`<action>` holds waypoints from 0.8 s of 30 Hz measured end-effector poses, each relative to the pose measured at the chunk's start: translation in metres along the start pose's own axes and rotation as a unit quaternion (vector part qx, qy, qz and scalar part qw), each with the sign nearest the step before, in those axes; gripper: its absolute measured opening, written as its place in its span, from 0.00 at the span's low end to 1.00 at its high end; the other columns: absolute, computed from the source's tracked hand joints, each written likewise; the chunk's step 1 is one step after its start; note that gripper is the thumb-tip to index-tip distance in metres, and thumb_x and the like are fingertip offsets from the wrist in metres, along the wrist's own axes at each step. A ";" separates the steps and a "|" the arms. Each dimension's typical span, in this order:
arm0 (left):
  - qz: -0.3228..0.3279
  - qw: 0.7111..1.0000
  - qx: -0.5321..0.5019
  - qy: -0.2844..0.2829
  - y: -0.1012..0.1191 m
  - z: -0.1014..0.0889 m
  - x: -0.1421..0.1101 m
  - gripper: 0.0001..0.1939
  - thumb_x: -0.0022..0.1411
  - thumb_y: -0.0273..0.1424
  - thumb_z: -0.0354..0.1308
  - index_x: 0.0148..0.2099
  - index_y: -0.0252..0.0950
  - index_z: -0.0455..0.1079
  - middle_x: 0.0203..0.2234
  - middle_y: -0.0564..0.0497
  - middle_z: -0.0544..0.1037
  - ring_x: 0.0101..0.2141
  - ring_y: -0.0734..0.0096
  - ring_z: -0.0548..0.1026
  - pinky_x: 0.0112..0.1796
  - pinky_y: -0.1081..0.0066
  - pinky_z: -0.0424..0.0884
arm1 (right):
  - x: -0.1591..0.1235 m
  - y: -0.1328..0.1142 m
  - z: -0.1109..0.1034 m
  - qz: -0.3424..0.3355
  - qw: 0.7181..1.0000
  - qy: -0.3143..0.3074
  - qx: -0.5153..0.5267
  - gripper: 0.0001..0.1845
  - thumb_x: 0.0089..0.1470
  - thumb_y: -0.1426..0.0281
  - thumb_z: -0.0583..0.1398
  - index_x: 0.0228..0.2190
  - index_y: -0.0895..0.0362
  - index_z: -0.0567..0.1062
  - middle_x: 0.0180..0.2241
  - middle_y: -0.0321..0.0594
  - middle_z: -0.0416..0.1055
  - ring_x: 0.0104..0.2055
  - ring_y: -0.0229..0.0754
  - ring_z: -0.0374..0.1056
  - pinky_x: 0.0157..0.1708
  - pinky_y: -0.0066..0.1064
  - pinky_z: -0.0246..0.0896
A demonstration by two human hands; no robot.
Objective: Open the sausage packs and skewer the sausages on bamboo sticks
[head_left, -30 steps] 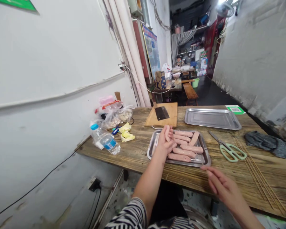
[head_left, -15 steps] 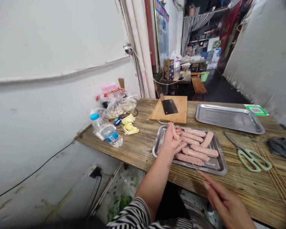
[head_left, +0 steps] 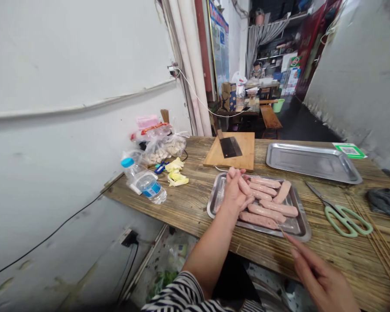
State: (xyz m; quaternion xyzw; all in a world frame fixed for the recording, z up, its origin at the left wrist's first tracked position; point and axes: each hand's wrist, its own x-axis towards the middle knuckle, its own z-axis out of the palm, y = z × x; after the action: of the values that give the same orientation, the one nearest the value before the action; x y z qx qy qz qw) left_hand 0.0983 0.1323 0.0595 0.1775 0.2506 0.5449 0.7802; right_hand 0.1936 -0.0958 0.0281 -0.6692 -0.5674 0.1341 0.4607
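Observation:
My left hand [head_left: 235, 190] is closed round a pink sausage [head_left: 243, 185], held above the left end of a steel tray [head_left: 214, 203]. Several more sausages [head_left: 269, 207] lie across that tray. My right hand [head_left: 318, 277] is at the table's near edge, fingers pinched on a thin bamboo skewer [head_left: 281, 228] that points up toward the held sausage. The skewer is faint and hard to trace along its length.
An empty steel tray [head_left: 312, 161] sits behind, with a cleaver [head_left: 230, 146] on a wooden board [head_left: 243, 154]. Green scissors [head_left: 342, 213] and loose skewers [head_left: 381, 242] lie at the right, a dark cloth [head_left: 385, 201] beyond. A water bottle [head_left: 144, 182] and bags [head_left: 160, 145] stand by the wall.
My right hand has picked up a skewer and brought it toward the sausage in my left hand. The view has shifted slightly, and the left hand stays over the tray.

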 end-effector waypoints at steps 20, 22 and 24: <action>-0.052 0.977 0.103 -0.181 -0.018 0.002 -0.016 0.27 0.41 0.38 0.71 0.37 0.36 0.59 0.30 0.49 0.75 0.39 0.62 0.76 0.41 0.65 0.70 | 0.036 0.000 0.004 0.297 0.870 0.046 0.391 0.30 0.40 0.51 0.66 0.40 0.53 0.64 0.16 0.25 0.59 0.14 0.27 0.46 0.12 0.18 0.39; -0.079 0.966 0.128 -0.211 -0.027 0.002 -0.022 0.27 0.43 0.38 0.71 0.39 0.36 0.58 0.31 0.47 0.76 0.39 0.62 0.76 0.42 0.64 0.70 | 0.054 -0.004 0.006 0.297 0.864 0.036 0.404 0.33 0.38 0.51 0.67 0.42 0.55 0.65 0.15 0.26 0.60 0.12 0.26 0.44 0.11 0.18 0.36; -0.113 0.953 0.134 -0.247 -0.033 0.002 -0.027 0.27 0.44 0.38 0.70 0.39 0.37 0.57 0.35 0.45 0.76 0.40 0.63 0.76 0.44 0.62 0.69 | 0.070 -0.004 0.008 0.287 0.863 0.019 0.415 0.32 0.37 0.52 0.67 0.39 0.57 0.67 0.18 0.29 0.64 0.12 0.25 0.43 0.11 0.18 0.35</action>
State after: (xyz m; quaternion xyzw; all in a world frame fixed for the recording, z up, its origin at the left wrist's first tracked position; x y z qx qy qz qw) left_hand 0.1172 0.0954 0.0480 0.3802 0.1394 0.3538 0.8432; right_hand 0.2076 -0.0311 0.0511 -0.5517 -0.2328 0.4712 0.6475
